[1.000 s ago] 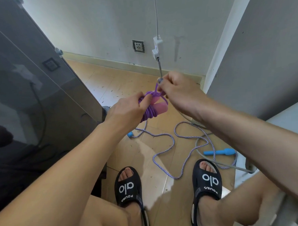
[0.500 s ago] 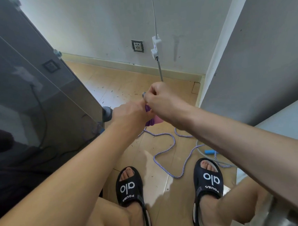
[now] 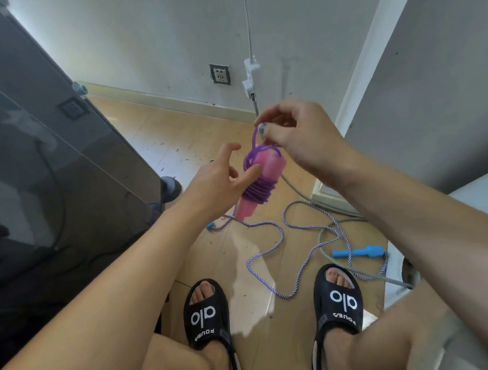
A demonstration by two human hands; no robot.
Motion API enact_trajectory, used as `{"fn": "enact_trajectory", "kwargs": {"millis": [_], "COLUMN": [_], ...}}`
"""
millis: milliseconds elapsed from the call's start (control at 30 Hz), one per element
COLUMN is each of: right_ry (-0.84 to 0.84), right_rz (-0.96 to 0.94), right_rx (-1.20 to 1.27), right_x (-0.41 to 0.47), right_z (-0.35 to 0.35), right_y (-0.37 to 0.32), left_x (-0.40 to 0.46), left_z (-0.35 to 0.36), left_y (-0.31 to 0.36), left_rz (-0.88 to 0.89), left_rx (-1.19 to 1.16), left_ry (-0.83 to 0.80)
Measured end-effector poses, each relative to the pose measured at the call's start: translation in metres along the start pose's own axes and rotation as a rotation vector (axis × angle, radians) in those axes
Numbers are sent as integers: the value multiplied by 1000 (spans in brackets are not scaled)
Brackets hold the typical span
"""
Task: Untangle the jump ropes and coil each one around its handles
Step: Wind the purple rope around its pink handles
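Observation:
A purple jump rope is coiled around its two pink handles (image 3: 264, 172), and the bundle hangs in the air in front of me. My right hand (image 3: 296, 137) pinches the loop of purple rope at the top of the bundle. My left hand (image 3: 220, 180) is spread, its fingers straight, with one fingertip touching the side of the coils. On the floor lies a second rope (image 3: 271, 250), striped purple and white, loose and winding. One of its blue handles (image 3: 357, 252) lies by my right foot; its other blue end (image 3: 209, 226) lies under the bundle.
A dark glass cabinet (image 3: 69, 170) stands at the left. A grey cable (image 3: 323, 243) runs across the wooden floor from a wall plug (image 3: 249, 75). White furniture (image 3: 478, 197) borders the right. My two feet in black sandals (image 3: 206, 315) rest on the floor below.
Half a second ago both hands were closed together over the bundle. Now my right hand has lifted it by the loop and my left hand has let go and spread its fingers.

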State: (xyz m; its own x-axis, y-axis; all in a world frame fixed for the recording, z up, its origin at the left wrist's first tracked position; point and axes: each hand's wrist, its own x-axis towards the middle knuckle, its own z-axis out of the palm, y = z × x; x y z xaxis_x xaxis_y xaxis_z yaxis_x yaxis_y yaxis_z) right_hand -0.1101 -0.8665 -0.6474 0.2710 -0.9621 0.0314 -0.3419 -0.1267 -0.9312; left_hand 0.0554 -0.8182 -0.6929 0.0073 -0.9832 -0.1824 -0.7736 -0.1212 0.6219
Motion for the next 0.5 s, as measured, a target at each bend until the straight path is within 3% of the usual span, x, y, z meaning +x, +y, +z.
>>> {"fn": "enact_trajectory", "kwargs": {"millis": [167, 367, 500], "right_ry": [-104, 48, 58], "right_rz": [-34, 47, 141], "right_rx": [-56, 47, 136], "right_x": [6, 40, 82], "right_z": [15, 27, 10], "right_y": [15, 19, 0], "left_x": [17, 63, 101], "left_z": [10, 5, -30], "left_y": [8, 8, 20], "left_rz": [112, 124, 123], "left_rx": [-226, -353, -361], "left_ry": [78, 166, 104]}}
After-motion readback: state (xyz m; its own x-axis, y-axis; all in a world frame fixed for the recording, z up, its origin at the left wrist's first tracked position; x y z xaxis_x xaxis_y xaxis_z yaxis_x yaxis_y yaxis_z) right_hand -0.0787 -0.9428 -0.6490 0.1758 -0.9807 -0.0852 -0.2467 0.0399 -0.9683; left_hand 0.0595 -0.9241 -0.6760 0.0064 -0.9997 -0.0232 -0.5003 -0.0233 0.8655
